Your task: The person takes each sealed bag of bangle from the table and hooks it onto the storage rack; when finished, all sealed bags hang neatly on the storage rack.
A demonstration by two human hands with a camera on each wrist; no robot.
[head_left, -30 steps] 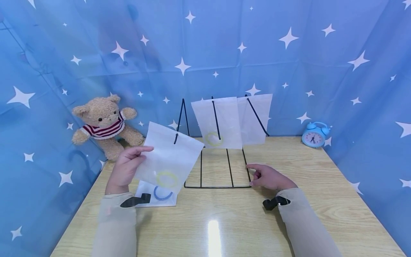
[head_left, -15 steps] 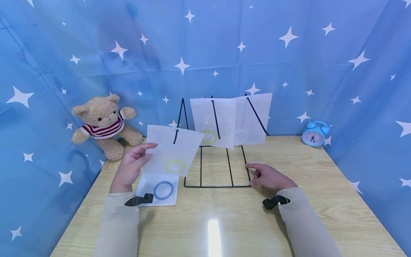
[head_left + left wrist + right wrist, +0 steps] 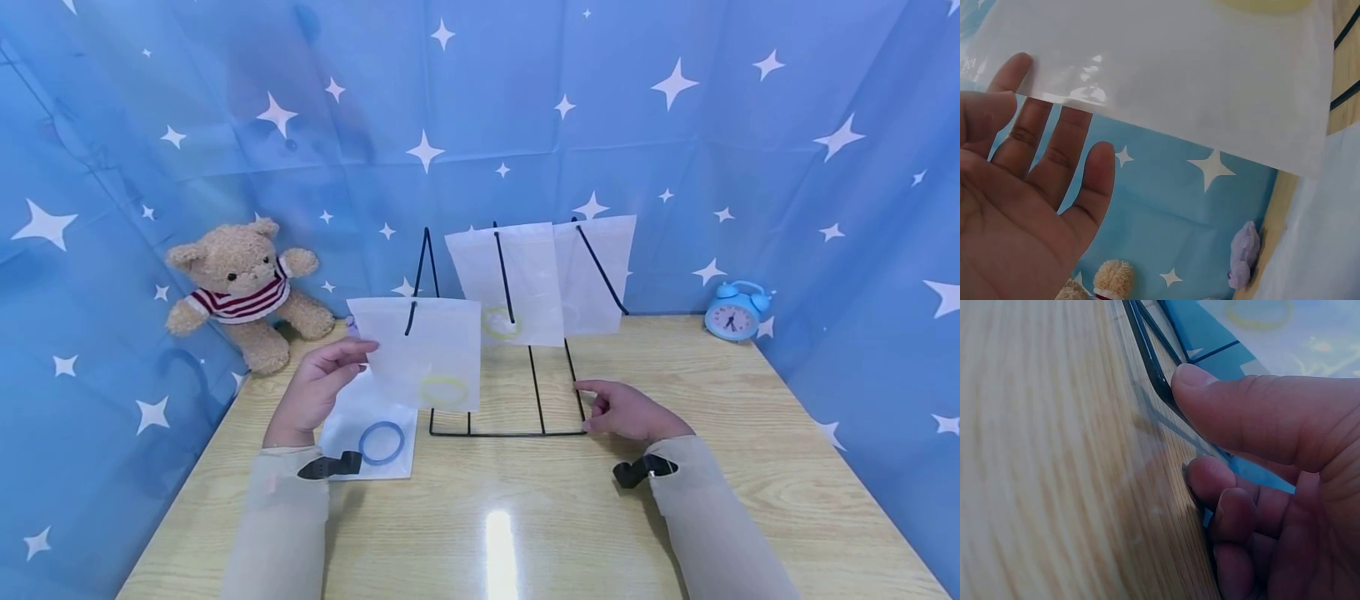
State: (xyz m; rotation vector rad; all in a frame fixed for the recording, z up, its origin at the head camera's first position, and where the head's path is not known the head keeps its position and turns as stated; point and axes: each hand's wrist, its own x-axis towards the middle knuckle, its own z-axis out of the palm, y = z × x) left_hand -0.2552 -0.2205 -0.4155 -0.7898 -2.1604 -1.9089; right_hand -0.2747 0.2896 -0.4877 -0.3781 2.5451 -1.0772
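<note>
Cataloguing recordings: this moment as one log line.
left hand: at edge of leftmost hanging white yellow-ringed plastic bag | right hand: holding black wire rack | flat white blue-ringed plastic bag: on wooden table

No legible text, clock dial (image 3: 732, 322) unreadable

Head view: bright, even, cool light; sharp overall
Surface (image 3: 600, 517): white streak of glare at the front
Left sleeve (image 3: 285, 525), right sleeve (image 3: 712, 525): soft shadows on the wood along their inner sides
Blue curtain (image 3: 630, 75): stars stretched towards the outer edges
White plastic bag (image 3: 1185, 81): small bright glints in the left wrist view
Yellow ring (image 3: 1266, 5): pale, soft-edged through the plastic
Right wrist view: dimmer, hazy; wood grain smeared at left
</note>
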